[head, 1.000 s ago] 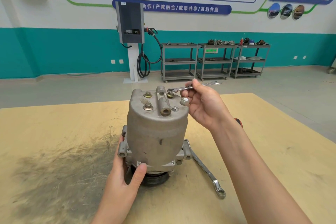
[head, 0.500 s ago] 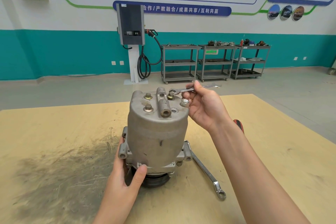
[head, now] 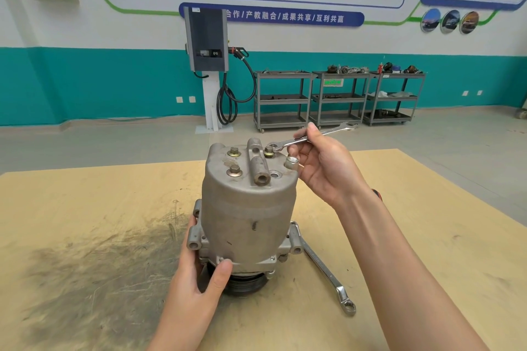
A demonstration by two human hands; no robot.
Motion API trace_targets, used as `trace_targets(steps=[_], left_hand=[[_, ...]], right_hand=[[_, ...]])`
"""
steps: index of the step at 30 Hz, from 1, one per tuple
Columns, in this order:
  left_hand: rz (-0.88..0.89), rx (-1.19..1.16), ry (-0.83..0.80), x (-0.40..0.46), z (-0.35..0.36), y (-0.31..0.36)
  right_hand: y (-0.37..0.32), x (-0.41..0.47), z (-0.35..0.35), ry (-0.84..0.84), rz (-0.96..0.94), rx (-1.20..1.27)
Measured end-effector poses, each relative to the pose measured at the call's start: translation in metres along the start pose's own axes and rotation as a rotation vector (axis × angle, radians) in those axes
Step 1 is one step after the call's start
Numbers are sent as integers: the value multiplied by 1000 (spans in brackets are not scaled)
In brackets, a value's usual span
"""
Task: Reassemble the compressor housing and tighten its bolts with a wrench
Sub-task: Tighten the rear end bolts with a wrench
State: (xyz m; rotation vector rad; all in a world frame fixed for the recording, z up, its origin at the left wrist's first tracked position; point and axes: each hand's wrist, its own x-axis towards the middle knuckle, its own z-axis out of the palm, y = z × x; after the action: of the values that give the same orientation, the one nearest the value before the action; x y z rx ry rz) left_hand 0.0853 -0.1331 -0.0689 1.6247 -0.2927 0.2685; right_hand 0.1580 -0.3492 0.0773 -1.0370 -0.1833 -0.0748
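Observation:
The grey compressor housing (head: 245,208) stands upright on its black pulley in the middle of the wooden table (head: 85,208). Three brass-washered bolts sit in its top face; the far right bolt (head: 269,151) has the ring end of a small silver wrench (head: 310,137) on it. My right hand (head: 322,168) pinches that wrench by its shaft, fingers closed around it. My left hand (head: 199,273) grips the lower flange of the housing at the near left, thumb across the front.
A second, longer wrench (head: 328,271) lies on the table to the right of the housing, partly under it. A red-handled tool (head: 376,194) peeks out behind my right wrist. Dark smudges mark the table's near left. Grey carts and a charger stand at the far wall.
The wrench handle has swung slightly away from me, with my right hand following. The housing and my left hand have stayed put.

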Motion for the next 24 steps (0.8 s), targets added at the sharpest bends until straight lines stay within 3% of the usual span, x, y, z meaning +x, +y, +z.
trace_targets(steps=[8, 17, 24], left_hand=[[-3, 1, 8, 0, 0, -1], [13, 0, 5, 1, 1, -1], [18, 3, 7, 1, 0, -4]], right_hand=[[4, 1, 1, -8, 42, 128], [5, -3, 2, -16, -213, -119], [4, -5, 3, -17, -236, -121]])
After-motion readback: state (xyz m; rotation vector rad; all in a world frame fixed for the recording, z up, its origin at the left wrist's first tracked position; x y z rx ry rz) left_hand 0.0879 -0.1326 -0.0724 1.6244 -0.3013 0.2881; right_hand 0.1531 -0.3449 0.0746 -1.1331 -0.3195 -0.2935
